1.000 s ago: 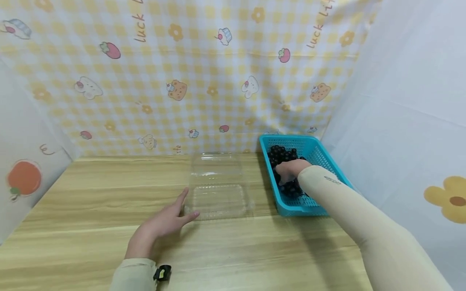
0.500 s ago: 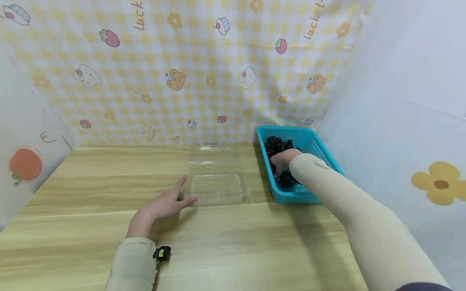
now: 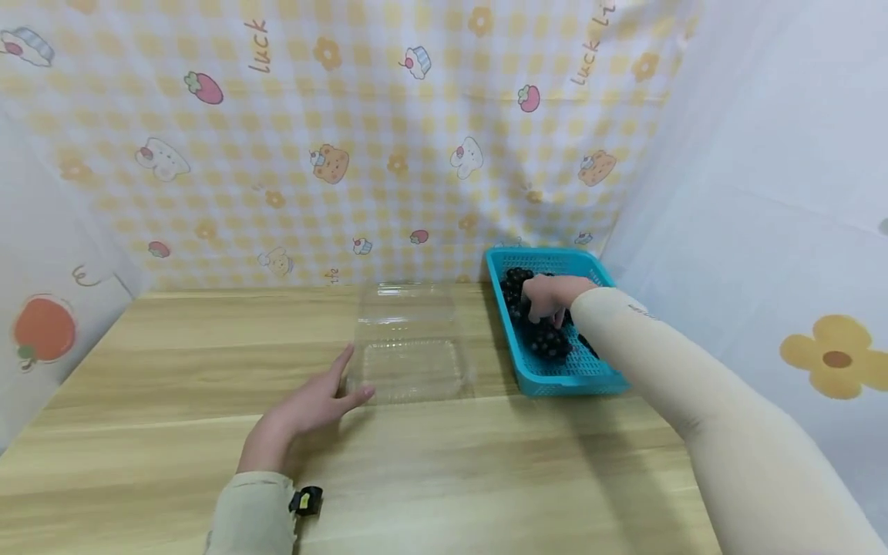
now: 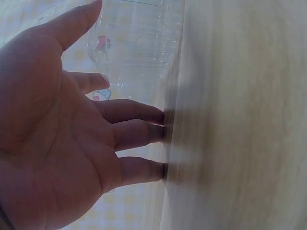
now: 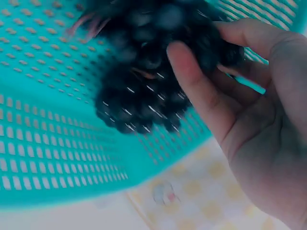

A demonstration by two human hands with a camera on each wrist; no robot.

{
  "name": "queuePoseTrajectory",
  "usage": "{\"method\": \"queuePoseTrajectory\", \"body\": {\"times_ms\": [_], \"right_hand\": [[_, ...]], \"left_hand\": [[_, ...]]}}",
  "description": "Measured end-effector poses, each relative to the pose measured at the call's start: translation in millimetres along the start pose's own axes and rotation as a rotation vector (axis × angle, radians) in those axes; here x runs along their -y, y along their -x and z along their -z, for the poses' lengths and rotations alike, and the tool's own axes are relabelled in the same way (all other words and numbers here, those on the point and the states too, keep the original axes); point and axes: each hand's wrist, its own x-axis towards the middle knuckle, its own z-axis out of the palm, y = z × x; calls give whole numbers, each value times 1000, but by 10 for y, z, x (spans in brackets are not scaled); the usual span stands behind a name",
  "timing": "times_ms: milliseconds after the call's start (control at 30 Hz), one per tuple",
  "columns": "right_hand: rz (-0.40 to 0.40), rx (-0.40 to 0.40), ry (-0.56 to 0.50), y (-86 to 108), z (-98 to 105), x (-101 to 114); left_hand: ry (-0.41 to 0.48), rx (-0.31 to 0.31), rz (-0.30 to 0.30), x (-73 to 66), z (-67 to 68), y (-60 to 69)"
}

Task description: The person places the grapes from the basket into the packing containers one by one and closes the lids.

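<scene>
My left hand (image 3: 312,405) lies at the left side of a clear plastic clamshell box (image 3: 414,370), thumb and fingers spread. In the left wrist view several fingertips touch the table, and the box stands just beyond the fingers. My right hand (image 3: 555,297) reaches into a turquoise basket (image 3: 570,385) at the right. Its thumb and fingers grip a bunch of black grapes (image 5: 168,21), blurred in the right wrist view. Other black grapes (image 3: 548,343) rest in the basket, and the hand covers some of them.
The wooden table (image 3: 451,470) runs to a checked cloth backdrop (image 3: 388,200). White cloth (image 3: 749,231) closes off the right side, close to the basket. The open box's lid (image 3: 405,301) lies toward the backdrop.
My right hand has lifted slightly within the basket, and more grapes show below it. My left hand stays beside the box. The head view has tilted a little.
</scene>
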Motion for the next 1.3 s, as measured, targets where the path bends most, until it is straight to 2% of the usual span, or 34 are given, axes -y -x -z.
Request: {"method": "queuePoseTrajectory", "body": {"times_ms": [133,367,700,1000,1133,1300], "right_hand": [[44,15,-4,134,202,16],[48,12,-10,366,600,164],[54,-35,94,690,1001,472],[164,-100,149,895,1151,953],[211,-95,160,895,1124,1201],[257,-98,173,837,1082,1409]], "left_hand": [[-14,-10,4,15,-12,35],[-24,-25,8,7,2,62],[-17,-31,6,25,-19,83],[-9,-25,20,-12,-22,72],[-8,-28,19,-6,-23,54],[-9,-32,21,11,-27,47]]}}
